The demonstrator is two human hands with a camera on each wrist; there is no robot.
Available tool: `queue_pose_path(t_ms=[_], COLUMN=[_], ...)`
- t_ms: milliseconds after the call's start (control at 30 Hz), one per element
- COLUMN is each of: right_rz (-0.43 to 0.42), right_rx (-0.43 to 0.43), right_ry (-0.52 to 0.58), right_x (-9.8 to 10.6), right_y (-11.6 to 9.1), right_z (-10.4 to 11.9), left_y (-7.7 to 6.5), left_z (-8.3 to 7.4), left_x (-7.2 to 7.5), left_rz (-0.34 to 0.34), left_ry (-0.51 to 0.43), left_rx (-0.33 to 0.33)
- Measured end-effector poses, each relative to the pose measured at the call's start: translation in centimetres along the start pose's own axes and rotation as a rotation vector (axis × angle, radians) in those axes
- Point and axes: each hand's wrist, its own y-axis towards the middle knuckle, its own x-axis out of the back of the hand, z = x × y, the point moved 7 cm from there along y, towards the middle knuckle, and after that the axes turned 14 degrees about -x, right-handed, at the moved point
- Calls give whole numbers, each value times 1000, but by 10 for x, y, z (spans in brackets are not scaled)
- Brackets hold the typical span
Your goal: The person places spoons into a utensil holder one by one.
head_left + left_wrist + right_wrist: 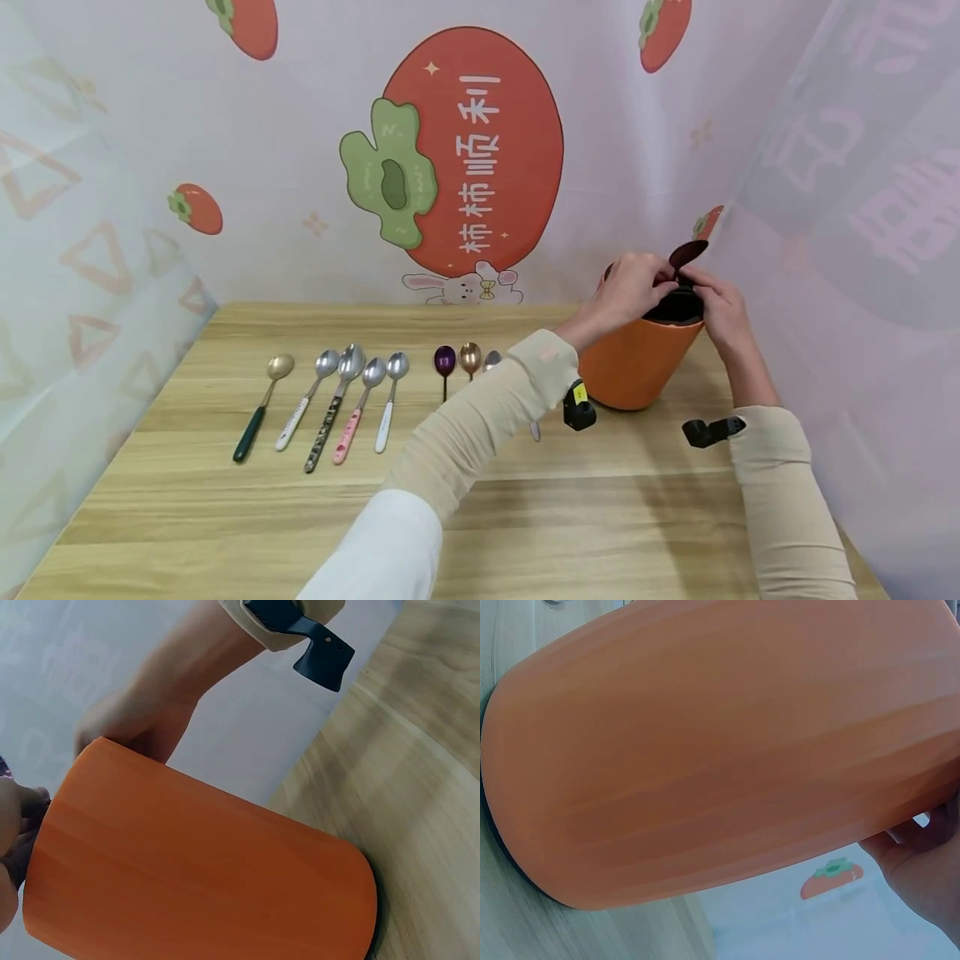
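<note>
An orange bucket [630, 362] with a dark inside stands at the right of the table. Above its mouth, a dark red spoon [688, 255] points bowl up, its handle running down toward the opening. My left hand [633, 287] reaches across the rim and pinches this spoon below the bowl. At the bucket's right side, my right hand [723, 315] grips the rim, fingers over the edge near the spoon; the right wrist view shows that hand [922, 862] curled against the upper wall. The spoon's lower handle is hidden.
Left on the table lies a row of spoons: one with a green handle [250, 433], one pink [347, 435], one patterned [324, 433] and others white. Nearer the bucket lie a purple spoon [445, 361], a gold spoon [470, 358] and a silver spoon [492, 360], partly behind my left sleeve.
</note>
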Motion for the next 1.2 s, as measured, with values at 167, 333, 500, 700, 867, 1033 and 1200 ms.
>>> queue_pose_path(t_ms=[167, 333, 500, 700, 867, 1033, 1200], right_rz=[-11, -19, -16, 16, 8, -4, -7], right_rx=[60, 78, 50, -9, 3, 24, 12], right_ry=[24, 20, 16, -24, -32, -20, -43], right_x=[-2, -3, -5, -5, -4, -4, -2], right_y=[0, 2, 1, 0, 0, -1, 0], right_z=[4, 5, 5, 4, 5, 5, 4], left_y=[-5, -12, -27, -49, -69, -94, -120], left_z=[4, 9, 18, 30, 39, 50, 61], left_x=[4, 17, 35, 53, 65, 74, 79], left_rz=[13, -21, -98, -148, -175, -183, -183], left_ry=[-8, -18, -69, -96, -102, -100, -104], left_rx=[44, 51, 42, 28, 35, 85, 166])
